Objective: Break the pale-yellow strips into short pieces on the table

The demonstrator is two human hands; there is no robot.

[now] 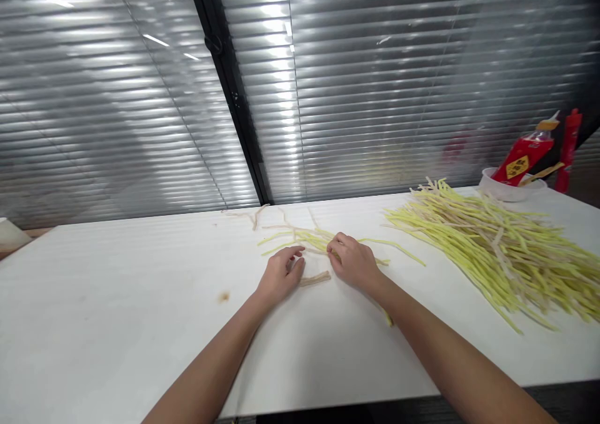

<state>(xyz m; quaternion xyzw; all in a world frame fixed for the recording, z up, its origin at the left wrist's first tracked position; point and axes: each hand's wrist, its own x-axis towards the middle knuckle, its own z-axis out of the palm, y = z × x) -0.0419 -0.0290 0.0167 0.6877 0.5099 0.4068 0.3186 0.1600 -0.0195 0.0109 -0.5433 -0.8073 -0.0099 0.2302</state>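
Note:
In the middle of the white table (140, 299), thin fuzzy yellow and beige stems, like pipe cleaners (281, 235), lie in a loose, crossing group. My right hand (351, 260) rests over this group, its thumb and fingers pinched together on a stem; the exact spot of the grip is hidden. Opposite it, my left hand (281, 274) is half curled, with a gap between thumb and fingers and nothing visible in them. A short beige piece (316, 279) lies beside the left thumb. Under my right forearm, the tip of another yellow stem (389, 319) sticks out.
A large pile of yellow and beige stems (497, 249) spreads over the right side. Behind it stands a clear plastic bowl (501, 189) holding a red packet (518, 161). A few beige scraps (255, 216) lie near the back edge, before a glass wall with blinds (375, 99).

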